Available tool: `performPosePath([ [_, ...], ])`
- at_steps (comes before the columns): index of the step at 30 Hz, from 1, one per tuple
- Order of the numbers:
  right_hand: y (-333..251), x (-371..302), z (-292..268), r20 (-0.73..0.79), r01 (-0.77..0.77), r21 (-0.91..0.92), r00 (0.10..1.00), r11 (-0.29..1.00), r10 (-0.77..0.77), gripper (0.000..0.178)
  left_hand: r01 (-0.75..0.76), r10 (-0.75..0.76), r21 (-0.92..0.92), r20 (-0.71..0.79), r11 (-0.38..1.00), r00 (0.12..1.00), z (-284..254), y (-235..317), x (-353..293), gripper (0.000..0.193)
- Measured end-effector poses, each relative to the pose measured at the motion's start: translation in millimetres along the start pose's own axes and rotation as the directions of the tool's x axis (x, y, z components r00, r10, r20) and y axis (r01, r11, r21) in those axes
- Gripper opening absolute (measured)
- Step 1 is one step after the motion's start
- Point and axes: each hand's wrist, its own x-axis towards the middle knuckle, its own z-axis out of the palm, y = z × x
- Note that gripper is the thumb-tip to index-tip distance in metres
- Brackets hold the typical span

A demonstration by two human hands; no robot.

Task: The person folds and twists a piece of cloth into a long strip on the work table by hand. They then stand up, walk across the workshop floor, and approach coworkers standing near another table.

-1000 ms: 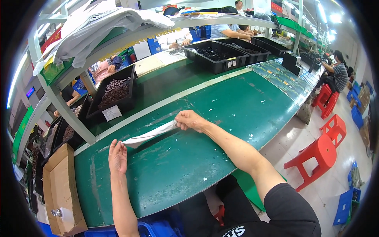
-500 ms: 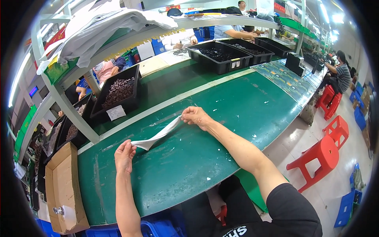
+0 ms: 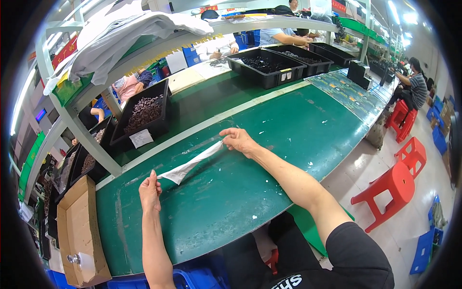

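Observation:
A white cloth [image 3: 185,168] is stretched between my two hands above the green tabletop [image 3: 231,207]. My left hand [image 3: 150,191] pinches its lower left end between thumb and fingers. The upper right end is pinched by my right hand [image 3: 239,141], farther out over the table. Between them the cloth hangs as a narrow strip with a small pointed flap drooping near the left end. Its shadow falls on the tabletop below.
At the left stands an open cardboard box [image 3: 77,226] with a small white bottle-like item. Behind the table are black bins [image 3: 269,70] of small parts and another black bin [image 3: 144,113] of brown pieces. Red stools [image 3: 392,190] stand at the right. Other people sit across and farther right.
The cloth has shifted slightly, and its flap hangs a little lower and wider. Both hands stay in nearly the same places, still gripping its ends.

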Motion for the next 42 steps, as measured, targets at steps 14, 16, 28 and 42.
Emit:
performPosePath([
  [14, -12, -8, 10, -0.048, 0.061, -0.465, 0.994, 0.883, -0.093, 0.022, 0.01, -0.013, -0.084, -0.032, 0.996, 0.999, 5, 1, -2, 0.035],
  [16, -8, -5, 8, -0.036, 0.129, -0.526, 0.984, 0.841, -0.173, 0.023, 0.021, -0.026, -0.105, -0.042, 0.994, 0.999, 7, 2, -4, 0.034],
  [28, 2, -3, 2, 0.073, -0.024, -0.123, 0.997, 0.992, 0.033, 0.013, 0.185, -0.059, -0.653, 0.211, 0.734, 0.976, -12, -1, 10, 0.018],
  [42, 6, -5, 4, 0.086, 0.078, -0.278, 0.995, 0.957, -0.056, 0.016, 0.014, 0.092, -0.646, 0.13, 0.763, 0.987, -10, -5, 12, 0.033],
])
